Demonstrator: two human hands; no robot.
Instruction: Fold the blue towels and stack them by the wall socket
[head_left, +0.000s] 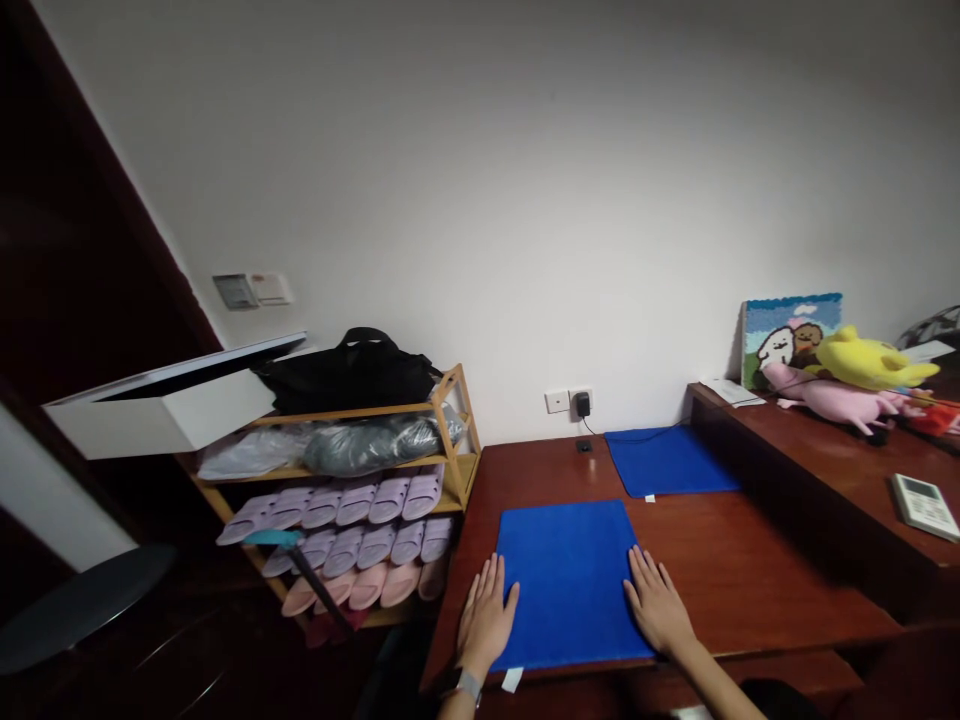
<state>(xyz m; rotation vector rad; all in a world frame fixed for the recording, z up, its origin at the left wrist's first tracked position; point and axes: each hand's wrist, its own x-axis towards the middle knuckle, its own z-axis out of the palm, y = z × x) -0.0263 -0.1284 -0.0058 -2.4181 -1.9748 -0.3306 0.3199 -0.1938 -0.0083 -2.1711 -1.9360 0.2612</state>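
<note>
A blue cloth (570,585) lies spread flat near the front edge of the brown wooden table (780,590), with a small white tag (512,680) at its lower left corner. My left hand (487,612) rests palm down on its left edge, fingers stretched out. Over the right edge lies my right hand (657,600), also flat with the fingers extended. Neither hand grips anything. Farther back, a second blue cloth (671,462) lies flat on the same table.
To the left stands a wooden rack (457,450) with several slippers (360,500), a black bag (352,370) and a white box (217,410). On the right, a raised shelf (832,470) bears plush toys (832,395) and a white remote-like device (926,505). A plugged adapter (583,404) sits on the wall.
</note>
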